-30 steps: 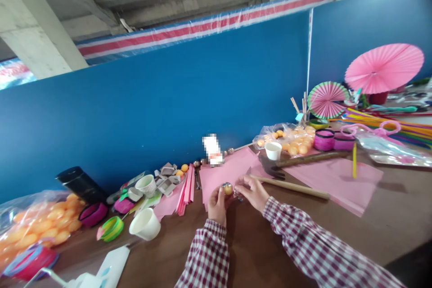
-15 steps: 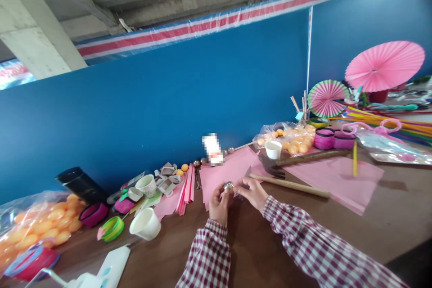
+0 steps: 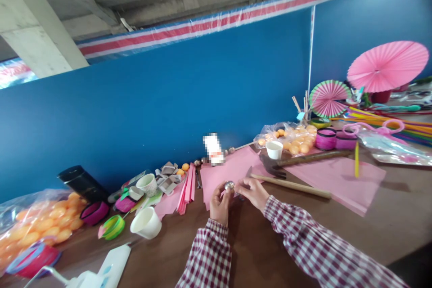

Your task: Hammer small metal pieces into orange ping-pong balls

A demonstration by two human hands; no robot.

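My left hand (image 3: 219, 205) pinches a small shiny silver ball (image 3: 230, 185) between thumb and fingers, just above the brown table. Close to its right side, my right hand (image 3: 255, 193) is closed in a pinch; whatever those fingertips hold is too small to make out. Behind both hands lie pink paper sheets (image 3: 219, 180). A hammer with a pale wooden handle (image 3: 293, 186) rests right of my right hand, its head near the paper. Farther back is a claw hammer (image 3: 313, 158) with a darker handle.
On the left stand a white cup (image 3: 146, 223), a black bottle (image 3: 81, 184) and a bag of orange balls (image 3: 43, 225). A power strip (image 3: 114, 263) lies at the front left. Toward the right are another ball bag (image 3: 297, 137), purple tape rolls (image 3: 326, 138) and pink scissors (image 3: 384, 129). A blue partition (image 3: 202, 90) closes the back.
The view has shifted very slightly. Both hands keep nearly the same pose around the silver ball.
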